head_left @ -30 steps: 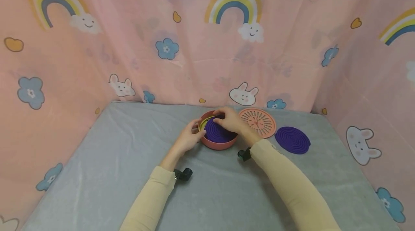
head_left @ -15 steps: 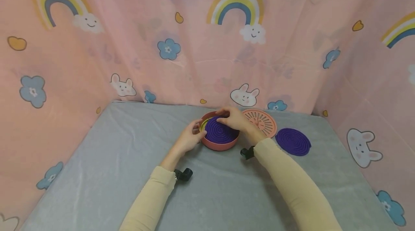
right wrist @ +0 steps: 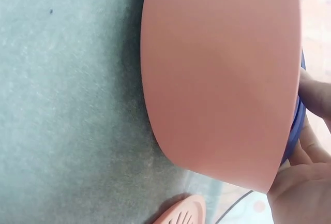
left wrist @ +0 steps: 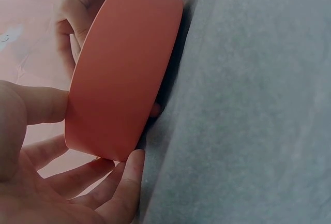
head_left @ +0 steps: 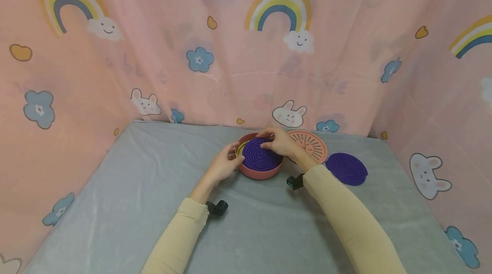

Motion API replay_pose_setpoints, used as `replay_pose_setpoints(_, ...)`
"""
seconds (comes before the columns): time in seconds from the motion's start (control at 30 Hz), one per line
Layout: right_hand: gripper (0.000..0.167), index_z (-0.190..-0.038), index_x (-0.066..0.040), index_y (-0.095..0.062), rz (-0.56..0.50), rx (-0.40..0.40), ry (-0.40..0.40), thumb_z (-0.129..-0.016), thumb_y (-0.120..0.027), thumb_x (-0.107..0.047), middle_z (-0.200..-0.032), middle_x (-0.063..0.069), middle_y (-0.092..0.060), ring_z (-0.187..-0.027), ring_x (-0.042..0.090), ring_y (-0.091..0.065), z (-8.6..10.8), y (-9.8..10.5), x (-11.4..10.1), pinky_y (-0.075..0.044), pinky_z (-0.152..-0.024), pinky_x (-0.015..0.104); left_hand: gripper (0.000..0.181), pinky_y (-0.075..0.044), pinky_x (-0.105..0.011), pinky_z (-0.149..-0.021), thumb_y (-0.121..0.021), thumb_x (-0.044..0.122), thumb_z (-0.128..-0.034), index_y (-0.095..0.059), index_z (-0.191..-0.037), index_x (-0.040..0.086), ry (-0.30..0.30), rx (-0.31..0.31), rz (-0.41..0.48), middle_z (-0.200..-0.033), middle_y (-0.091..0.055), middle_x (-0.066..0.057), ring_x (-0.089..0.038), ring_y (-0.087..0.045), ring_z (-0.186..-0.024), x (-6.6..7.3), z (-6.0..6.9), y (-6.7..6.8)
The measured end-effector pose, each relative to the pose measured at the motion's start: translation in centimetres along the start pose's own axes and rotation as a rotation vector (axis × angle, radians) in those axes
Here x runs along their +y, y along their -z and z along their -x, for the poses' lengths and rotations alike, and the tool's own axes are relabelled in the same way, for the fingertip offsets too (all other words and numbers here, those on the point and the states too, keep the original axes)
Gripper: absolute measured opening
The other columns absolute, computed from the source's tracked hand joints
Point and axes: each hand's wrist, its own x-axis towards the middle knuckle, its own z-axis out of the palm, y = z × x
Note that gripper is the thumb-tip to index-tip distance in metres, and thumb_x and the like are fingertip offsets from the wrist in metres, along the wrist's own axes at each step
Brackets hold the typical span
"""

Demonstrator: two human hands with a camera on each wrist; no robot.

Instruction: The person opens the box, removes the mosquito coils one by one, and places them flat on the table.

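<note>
A round terracotta mosquito coil holder [head_left: 260, 174] stands on the grey cloth near the back. Inside it, a purple mosquito coil [head_left: 259, 156] lies slightly tilted over something yellow [head_left: 241, 149], mostly hidden. My left hand [head_left: 224, 163] holds the holder's left side; the left wrist view has the thumb at its rim and the fingers against the lower wall. At the far right of the rim, my right hand [head_left: 279, 142] pinches the coil's edge. In the right wrist view the holder's wall [right wrist: 222, 74] covers most of the coil.
Right of the holder lies a slotted salmon-pink lid [head_left: 310, 146], partly behind my right hand. A second purple mosquito coil [head_left: 347, 169] lies flat farther right. A patterned pink curtain [head_left: 230, 86] hangs behind the table.
My right hand has shifted slightly to the right, and more of the coil's face shows under its fingers. My left hand stays at the holder's side.
</note>
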Motion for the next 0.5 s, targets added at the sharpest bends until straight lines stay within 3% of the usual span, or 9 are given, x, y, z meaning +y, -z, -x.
replay_pose_setpoints(0.27,0.032,-0.13,-0.01,-0.066,-0.032,0.069,-0.021,-0.098,-0.068,-0.009,-0.134,0.013,-0.062,-0.124,0.036,-0.057,0.7,0.4,-0.5,-0.05,-0.102,0.053,0.057,-0.057,-0.042,-0.092,-0.066,0.024,-0.1008,-0.045,-0.153,0.016,-0.011,0.007,0.002,-0.149,-0.049,-0.019,-0.035,-0.052,-0.134,0.0,0.1,-0.1)
replay_pose_setpoints(0.5,0.033,-0.131,-0.004,-0.064,-0.072,0.128,0.019,-0.098,-0.066,-0.004,-0.13,0.016,-0.061,-0.122,0.037,-0.058,1.2,1.2,-1.1,-0.051,-0.1,0.051,0.057,-0.057,-0.041,-0.092,-0.066,0.024,-0.1007,-0.045,-0.153,0.017,-0.009,0.003,0.011,-0.149,-0.049,-0.019,-0.034,-0.052,-0.134,-0.1,0.1,-0.1)
